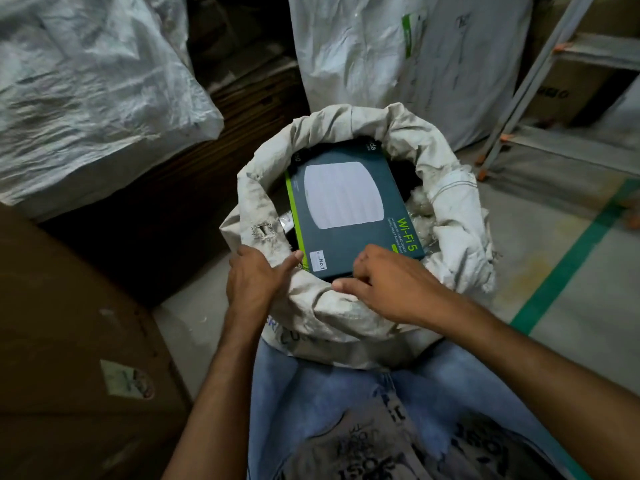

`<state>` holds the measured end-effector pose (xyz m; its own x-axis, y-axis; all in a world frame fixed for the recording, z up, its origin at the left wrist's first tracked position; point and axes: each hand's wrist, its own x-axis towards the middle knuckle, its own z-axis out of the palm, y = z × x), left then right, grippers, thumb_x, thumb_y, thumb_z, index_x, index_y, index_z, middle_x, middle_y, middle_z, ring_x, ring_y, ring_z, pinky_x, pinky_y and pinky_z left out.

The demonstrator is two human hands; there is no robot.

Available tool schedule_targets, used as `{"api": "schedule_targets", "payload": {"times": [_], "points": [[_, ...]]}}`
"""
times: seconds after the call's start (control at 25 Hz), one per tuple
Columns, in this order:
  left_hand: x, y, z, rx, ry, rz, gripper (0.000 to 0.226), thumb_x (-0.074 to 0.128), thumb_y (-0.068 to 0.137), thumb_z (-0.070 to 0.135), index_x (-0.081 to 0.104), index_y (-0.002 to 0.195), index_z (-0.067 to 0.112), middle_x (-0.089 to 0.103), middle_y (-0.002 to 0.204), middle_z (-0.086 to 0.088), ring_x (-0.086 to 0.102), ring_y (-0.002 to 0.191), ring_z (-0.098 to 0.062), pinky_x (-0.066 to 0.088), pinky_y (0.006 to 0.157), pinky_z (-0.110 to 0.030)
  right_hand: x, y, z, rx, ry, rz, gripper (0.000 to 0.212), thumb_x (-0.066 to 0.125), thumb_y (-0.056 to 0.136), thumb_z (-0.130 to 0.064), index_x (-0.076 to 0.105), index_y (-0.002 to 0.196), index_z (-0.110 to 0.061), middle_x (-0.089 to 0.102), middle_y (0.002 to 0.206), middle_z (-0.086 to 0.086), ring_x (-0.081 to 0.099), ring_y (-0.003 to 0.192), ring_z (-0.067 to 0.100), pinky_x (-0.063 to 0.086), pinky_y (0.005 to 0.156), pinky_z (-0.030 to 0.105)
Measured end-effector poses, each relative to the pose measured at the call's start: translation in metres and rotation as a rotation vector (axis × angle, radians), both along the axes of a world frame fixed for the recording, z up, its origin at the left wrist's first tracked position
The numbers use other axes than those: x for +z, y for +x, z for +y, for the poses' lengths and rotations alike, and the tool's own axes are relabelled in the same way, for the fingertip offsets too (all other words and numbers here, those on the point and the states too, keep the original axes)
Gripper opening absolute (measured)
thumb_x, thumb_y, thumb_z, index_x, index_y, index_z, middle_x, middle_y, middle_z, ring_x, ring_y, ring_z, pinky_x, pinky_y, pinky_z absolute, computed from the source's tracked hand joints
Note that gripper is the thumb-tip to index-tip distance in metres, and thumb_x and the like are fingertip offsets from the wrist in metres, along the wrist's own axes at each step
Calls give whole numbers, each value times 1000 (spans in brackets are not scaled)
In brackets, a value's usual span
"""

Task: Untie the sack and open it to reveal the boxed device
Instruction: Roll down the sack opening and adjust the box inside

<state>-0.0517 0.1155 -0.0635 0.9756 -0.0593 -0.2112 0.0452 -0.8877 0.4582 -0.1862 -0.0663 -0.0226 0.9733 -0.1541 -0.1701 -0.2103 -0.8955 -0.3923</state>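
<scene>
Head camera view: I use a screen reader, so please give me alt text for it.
A dark boxed Wi-Fi 5 device lies exposed in the opened mouth of a white woven sack with its rim rolled down. The left hand grips the near rim; the right hand rests at the box's near edge.

The floor (568,244) was pale grey concrete, dusty, with a green tape line (568,261) running diagonally across its right side. On it stood the open sack (457,216), mouth rolled down, right in the middle. Behind it, another tall white sack (398,57) stood upright against the back. To the left, a big brown carton (69,341) sat on the floor, near the sack but apart from it. At the far right, the orange-tipped feet of a metal ladder (512,109) rested on the concrete, beside the tall sack.
</scene>
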Motion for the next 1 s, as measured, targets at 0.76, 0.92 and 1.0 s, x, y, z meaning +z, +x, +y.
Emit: {"api": "schedule_targets", "payload": {"times": [0.76, 0.92, 1.0], "points": [[-30, -21, 35, 468, -1683, 685, 41, 44, 108, 27, 79, 103, 4, 76, 109, -17, 77, 95, -24, 64, 74, -41, -9, 13, 61, 162, -2, -155, 38, 60, 89, -62, 71, 93, -26, 54, 112, -5, 48, 106, 16, 42, 83, 35], [-34, -14, 42, 379, -1667, 720, 42, 40, 110, 30, 63, 132, 3, 68, 131, -19, 71, 114, -26, 61, 90, -42, 0, 61, 58, 93, 234, 127, 72, 82, 79, -52, 45, 133, -21, 58, 126, 3, 59, 112, 26, 51, 91, 40], [-29, -3, 47, 268, -1420, 649, 42, 46, 107, 34, 61, 135, 7, 73, 119, -12, 74, 98, -20, 62, 77, -33, -11, 65, 68, 70, 208, 151, 73, 82, 79, -47, 44, 136, -21, 64, 127, 7, 62, 115, 30, 53, 92, 42]]}}
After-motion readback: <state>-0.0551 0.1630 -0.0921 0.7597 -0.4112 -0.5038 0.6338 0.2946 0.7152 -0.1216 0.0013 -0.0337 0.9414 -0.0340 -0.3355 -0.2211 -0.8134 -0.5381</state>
